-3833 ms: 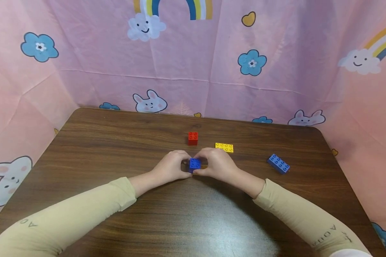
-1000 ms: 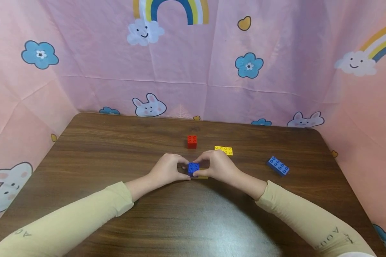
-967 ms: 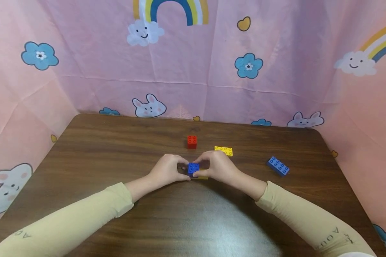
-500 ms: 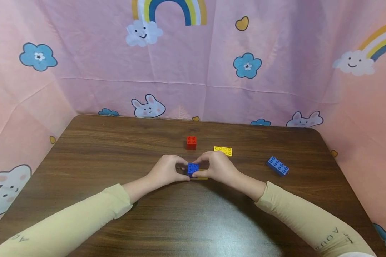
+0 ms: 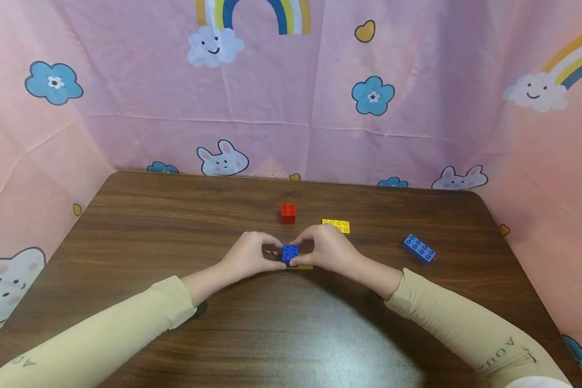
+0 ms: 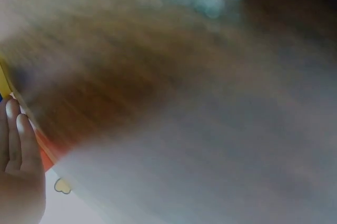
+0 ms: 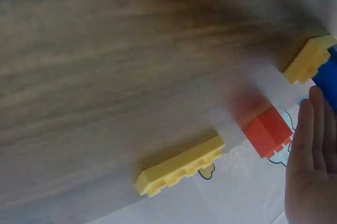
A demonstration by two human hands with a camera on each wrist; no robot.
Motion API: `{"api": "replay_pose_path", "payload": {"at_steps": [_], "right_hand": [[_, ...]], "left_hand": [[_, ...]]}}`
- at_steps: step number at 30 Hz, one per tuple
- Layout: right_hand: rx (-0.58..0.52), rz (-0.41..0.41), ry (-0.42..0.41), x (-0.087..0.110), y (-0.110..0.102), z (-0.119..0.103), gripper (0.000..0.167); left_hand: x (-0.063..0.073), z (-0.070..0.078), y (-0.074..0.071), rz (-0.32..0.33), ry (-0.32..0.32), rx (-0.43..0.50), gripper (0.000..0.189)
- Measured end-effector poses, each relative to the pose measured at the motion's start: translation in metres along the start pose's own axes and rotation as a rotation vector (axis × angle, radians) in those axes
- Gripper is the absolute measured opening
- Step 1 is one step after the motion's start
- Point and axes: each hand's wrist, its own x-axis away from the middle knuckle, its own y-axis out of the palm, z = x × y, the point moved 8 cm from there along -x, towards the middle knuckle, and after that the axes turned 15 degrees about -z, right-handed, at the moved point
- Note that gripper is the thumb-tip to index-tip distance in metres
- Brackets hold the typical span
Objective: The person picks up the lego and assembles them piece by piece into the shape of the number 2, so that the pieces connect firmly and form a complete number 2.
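Note:
A small blue brick (image 5: 290,251) stands at the middle of the table on a longer yellow brick (image 5: 305,267), which sticks out to the right beneath it. From the left, my left hand (image 5: 248,253) pinches the blue brick between thumb and fingers. My right hand (image 5: 333,249) grips it from the right, its thumb against the near right corner. In the right wrist view, the blue brick (image 7: 327,79) shows behind the fingers beside the yellow brick's studs. The left wrist view catches only the left hand (image 6: 21,161) and a sliver of yellow brick (image 6: 4,83).
A red brick (image 5: 288,214) stands behind the hands. Another yellow brick (image 5: 337,225) lies just beyond the right hand, partly covered by it. Farther right is a longer blue brick (image 5: 419,248). A printed curtain (image 5: 271,97) borders the dark wooden table (image 5: 174,210).
Since the earliest frame, more of the lower yellow brick's near edge has come into view under the blue brick. Over the last second the hands hold nearly still; the loose bricks have not moved.

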Motion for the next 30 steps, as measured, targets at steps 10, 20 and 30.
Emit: {"api": "replay_pose_path", "payload": {"at_steps": [10, 20, 30], "right_hand": [[-0.019, -0.034, -0.004, 0.0027, -0.0031, 0.0001, 0.030], [-0.030, -0.068, 0.002, 0.0018, 0.0000, 0.0031, 0.030], [-0.064, -0.056, 0.017, 0.0021, -0.0022, 0.0008, 0.033]], "left_hand": [[-0.0012, 0.0032, 0.0007, 0.016, 0.011, -0.046, 0.031], [-0.0023, 0.0018, 0.0046, 0.012, -0.007, -0.022, 0.032], [0.0023, 0.0032, -0.0022, 0.045, 0.028, 0.030, 0.033]]}}
